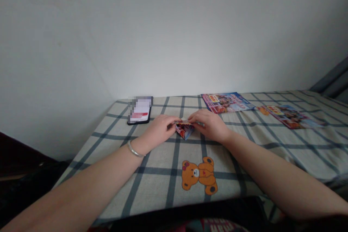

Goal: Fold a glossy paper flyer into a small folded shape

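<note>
A small folded piece of colourful printed paper [185, 131] is held between both hands, just above or on the checked cloth; its lower end comes to a point. My left hand [162, 127] pinches its left edge, thumb and fingers closed on it. From the other side, my right hand [209, 124] grips the upper right edge with thumb and fingertips. A silver bangle [133, 149] circles my left wrist. The paper's far side is partly hidden by my fingers.
A phone [140, 110] with its screen lit lies at the back left. Two printed flyers, one flyer [227, 102] near the wall and another flyer [293, 116] further right, rest on the checked cloth [152, 195]. A bear picture [199, 175] is on the cloth in front. A white wall [174, 36] rises behind.
</note>
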